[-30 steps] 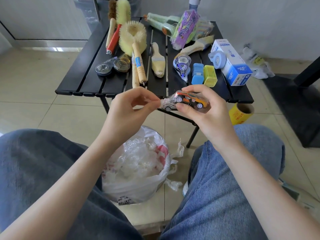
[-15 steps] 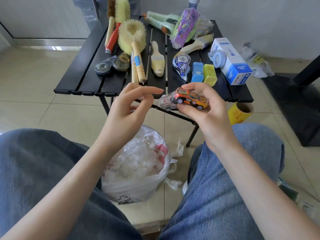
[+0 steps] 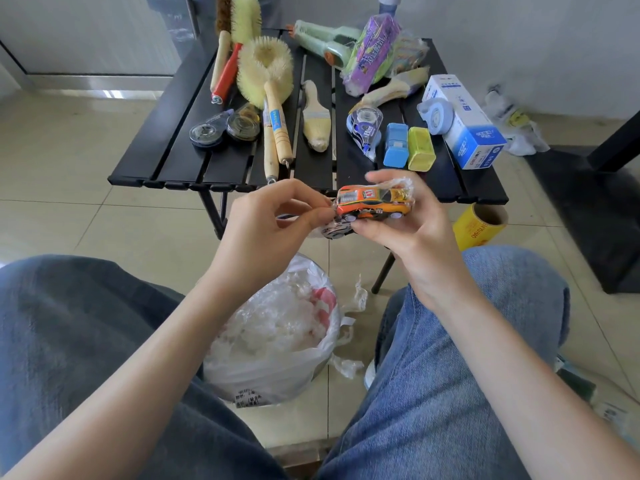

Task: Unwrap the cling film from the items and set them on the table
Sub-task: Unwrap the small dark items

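My right hand [image 3: 412, 233] grips an orange toy car [image 3: 374, 202] wrapped in cling film, held in front of the near edge of the black slatted table [image 3: 162, 157]. A second, white and black toy car [image 3: 337, 230] sits in the same wrap just below and left of it. My left hand [image 3: 266, 230] pinches the cling film [image 3: 329, 216] at the left end of the cars, thumb against fingertips.
On the table lie brushes [image 3: 266, 71], correction tape dispensers [image 3: 363, 128], a blue box [image 3: 464, 123], blue [image 3: 394, 145] and yellow [image 3: 420, 148] blocks and wrapped packages [image 3: 374, 46]. A plastic bag of used film [image 3: 277, 337] sits on the floor between my knees. A yellow cling film roll [image 3: 479, 226] lies right.
My left hand let go, lifted with fingers spread, then came back and pinches the film at the cars' left end. My right hand turned the orange car's roof up toward me.
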`<state>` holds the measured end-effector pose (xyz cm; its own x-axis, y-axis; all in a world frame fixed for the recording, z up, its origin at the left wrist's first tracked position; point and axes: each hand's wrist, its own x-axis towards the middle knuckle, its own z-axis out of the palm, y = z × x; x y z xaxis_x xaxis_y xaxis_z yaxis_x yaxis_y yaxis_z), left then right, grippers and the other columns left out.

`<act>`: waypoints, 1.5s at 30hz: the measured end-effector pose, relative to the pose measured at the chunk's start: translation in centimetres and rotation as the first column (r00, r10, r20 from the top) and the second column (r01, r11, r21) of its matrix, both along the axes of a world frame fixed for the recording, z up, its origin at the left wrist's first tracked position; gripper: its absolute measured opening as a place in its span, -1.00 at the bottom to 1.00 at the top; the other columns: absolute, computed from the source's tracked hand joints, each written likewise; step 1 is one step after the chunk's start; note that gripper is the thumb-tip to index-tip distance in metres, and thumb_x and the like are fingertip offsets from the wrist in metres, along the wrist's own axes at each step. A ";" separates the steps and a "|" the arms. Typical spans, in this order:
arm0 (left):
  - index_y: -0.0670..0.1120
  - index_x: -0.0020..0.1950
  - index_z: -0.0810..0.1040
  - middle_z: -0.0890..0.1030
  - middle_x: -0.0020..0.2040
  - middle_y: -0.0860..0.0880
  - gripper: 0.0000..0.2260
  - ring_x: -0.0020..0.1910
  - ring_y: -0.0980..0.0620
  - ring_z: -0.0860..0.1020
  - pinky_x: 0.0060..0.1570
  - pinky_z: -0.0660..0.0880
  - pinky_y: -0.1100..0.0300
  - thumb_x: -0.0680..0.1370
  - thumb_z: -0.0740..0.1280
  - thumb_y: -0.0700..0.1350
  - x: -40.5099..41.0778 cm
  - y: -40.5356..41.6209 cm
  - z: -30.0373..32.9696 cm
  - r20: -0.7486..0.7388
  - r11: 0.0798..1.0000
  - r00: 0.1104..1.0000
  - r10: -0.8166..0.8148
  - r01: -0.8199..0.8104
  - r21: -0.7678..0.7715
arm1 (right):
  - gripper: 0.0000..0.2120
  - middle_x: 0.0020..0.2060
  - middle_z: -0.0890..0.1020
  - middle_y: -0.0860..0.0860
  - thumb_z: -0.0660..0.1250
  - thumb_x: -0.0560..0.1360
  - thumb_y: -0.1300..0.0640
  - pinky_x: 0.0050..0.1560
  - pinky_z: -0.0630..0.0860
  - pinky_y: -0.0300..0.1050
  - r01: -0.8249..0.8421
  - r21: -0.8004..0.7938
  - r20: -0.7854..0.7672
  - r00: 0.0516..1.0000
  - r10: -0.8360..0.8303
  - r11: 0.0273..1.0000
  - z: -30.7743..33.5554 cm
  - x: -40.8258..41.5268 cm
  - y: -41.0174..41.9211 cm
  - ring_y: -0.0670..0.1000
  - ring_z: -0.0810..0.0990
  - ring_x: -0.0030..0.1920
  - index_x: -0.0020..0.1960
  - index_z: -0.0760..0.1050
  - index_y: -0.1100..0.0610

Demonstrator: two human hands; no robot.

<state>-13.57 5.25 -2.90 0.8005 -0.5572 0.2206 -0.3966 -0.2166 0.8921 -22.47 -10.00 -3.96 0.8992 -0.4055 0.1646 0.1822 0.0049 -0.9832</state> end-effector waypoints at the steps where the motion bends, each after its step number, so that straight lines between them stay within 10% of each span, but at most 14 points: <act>1: -0.03 -0.16 0.59 0.66 -0.13 0.14 -0.91 -0.15 0.21 0.62 -0.13 0.53 0.36 0.49 0.43 -0.21 0.0 0.0 0.0 -0.008 1.000 1.000 -0.012 0.012 0.007 | -0.64 -0.09 0.67 -0.04 0.47 0.35 0.38 0.03 0.54 -0.20 -0.010 -0.010 0.003 1.000 0.010 1.000 0.0 0.0 0.0 -0.05 0.65 0.00 0.01 0.55 0.02; 6: -0.07 -0.07 0.55 0.66 -0.05 0.10 -0.94 -0.05 0.15 0.62 0.01 0.53 0.19 0.54 0.36 -0.09 -0.1 0.2 0.1 -0.020 0.999 0.999 -0.030 0.029 -0.040 | -0.71 -0.09 0.66 0.00 0.47 0.36 0.38 0.02 0.58 -0.09 0.001 -0.170 0.015 1.000 0.002 0.985 0.3 -0.1 -0.1 -0.04 0.64 -0.02 -0.03 0.56 0.08; 12: 0.00 -0.08 0.64 0.60 -0.11 0.11 -0.87 -0.11 0.11 0.58 -0.10 0.49 0.26 0.48 0.43 0.03 -1.1 -1.0 1.5 0.296 1.000 0.955 0.013 -0.009 -0.015 | -0.74 -0.07 0.57 0.14 0.49 0.32 0.20 0.00 0.52 0.24 0.040 -0.369 -0.027 0.998 -0.053 0.928 0.2 0.2 0.5 0.15 0.59 -0.04 -0.03 0.55 0.03; 22: -0.13 -0.10 0.69 0.63 -0.15 0.02 -0.87 -0.27 0.13 0.57 -0.31 0.57 0.21 0.53 0.37 -0.12 -0.8 -1.5 0.9 0.497 0.993 0.861 0.110 -0.117 -0.017 | -0.78 -0.20 0.46 0.05 0.44 0.32 0.10 -0.09 0.50 0.13 0.102 -0.537 -0.071 0.984 -0.165 0.837 0.0 0.5 0.7 0.06 0.51 -0.17 -0.06 0.54 0.10; 33: -0.09 -0.14 0.60 0.64 -0.27 0.10 -0.87 -0.24 0.15 0.65 -0.12 0.63 0.06 0.58 0.32 -0.13 -0.8 -1.0 1.7 -0.189 0.999 0.982 0.006 -0.015 -0.047 | -0.53 0.01 0.65 0.07 0.28 0.40 0.39 0.14 0.50 -0.09 -0.210 -0.134 -0.207 0.962 0.180 0.968 0.8 -0.1 -0.1 -0.01 0.60 0.06 0.14 0.55 -0.09; 36: -0.13 -0.14 0.63 0.65 -0.27 0.07 -0.88 -0.28 0.12 0.66 -0.11 0.63 0.11 0.56 0.36 -0.13 -1.0 -0.9 2.1 -0.234 0.996 0.972 0.028 -0.048 -0.081 | -0.60 0.01 0.59 0.19 0.25 0.37 0.24 0.10 0.49 0.22 -0.283 0.107 -0.205 0.932 0.299 0.953 0.9 -0.2 -0.2 0.09 0.58 0.01 0.15 0.54 -0.06; 45: -0.11 -0.01 0.62 0.68 -0.12 -0.02 -0.80 -0.24 0.06 0.68 -0.19 0.63 0.15 0.54 0.36 0.02 -0.7 -1.1 2.7 -0.276 0.993 0.960 0.053 -0.080 -0.089 | -0.83 -0.03 0.67 -0.05 0.28 0.51 -0.03 0.00 0.53 -0.02 -0.215 0.105 -0.196 0.953 0.232 0.971 0.7 0.0 0.0 0.01 0.65 -0.01 0.05 0.60 -0.14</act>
